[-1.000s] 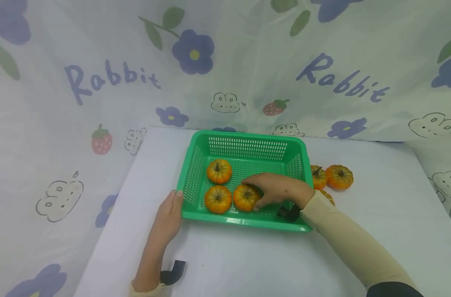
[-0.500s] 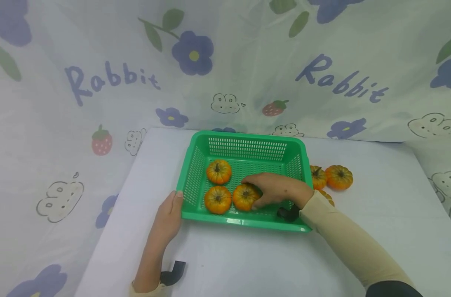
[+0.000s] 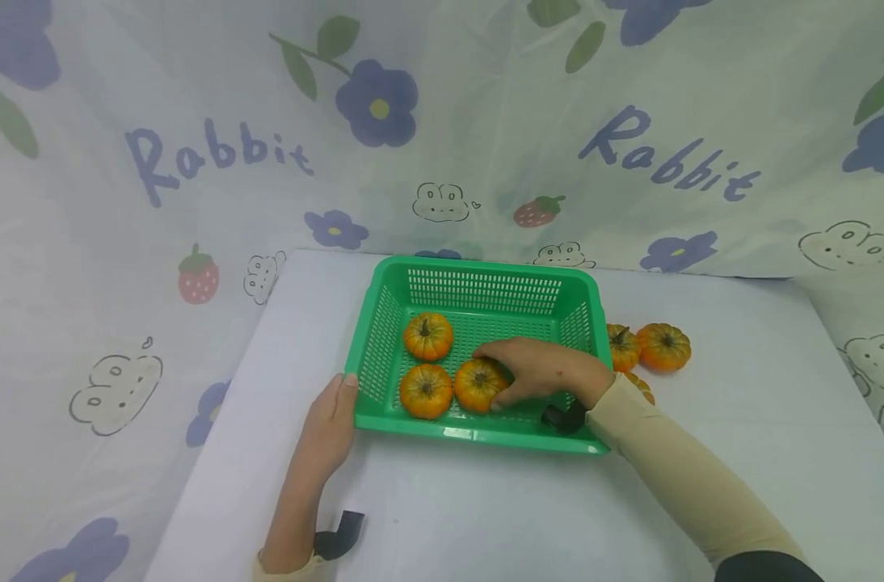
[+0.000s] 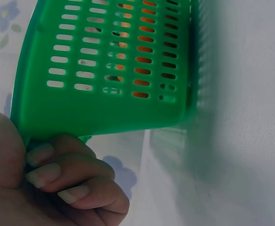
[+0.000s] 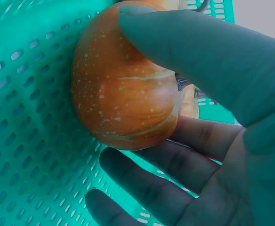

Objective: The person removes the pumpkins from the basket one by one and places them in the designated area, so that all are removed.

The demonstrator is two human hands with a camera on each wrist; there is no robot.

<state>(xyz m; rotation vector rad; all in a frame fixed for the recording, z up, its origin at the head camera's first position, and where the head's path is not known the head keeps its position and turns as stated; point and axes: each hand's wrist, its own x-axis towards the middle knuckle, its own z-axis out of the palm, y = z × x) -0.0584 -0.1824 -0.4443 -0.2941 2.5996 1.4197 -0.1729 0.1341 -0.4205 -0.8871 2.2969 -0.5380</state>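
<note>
Diffuse light throws a soft, blurry shadow (image 4: 177, 157) beside the green basket (image 4: 100, 113).

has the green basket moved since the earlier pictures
No: in the head view, the green basket keeps its place against the printed backdrop.

Left hand (image 3: 329, 428): bare, squared nails (image 4: 47, 173).
Left cuff (image 3: 289, 573): beige cloth, its edge well back from the grip.
Left wrist piece (image 3: 342, 534): black, bent like an elbow, jutting inward behind the grip.
Right hand (image 3: 532, 370): bare, one small spot toward the wrist.
Right sleeve (image 3: 682, 477): plain beige, fairly close-fitting, beginning behind the grip.
Right wrist piece (image 3: 566, 419): black, curved, near the grip.
Dark band (image 3: 765, 567): farthest back from the grip, bordering the beige.
</note>
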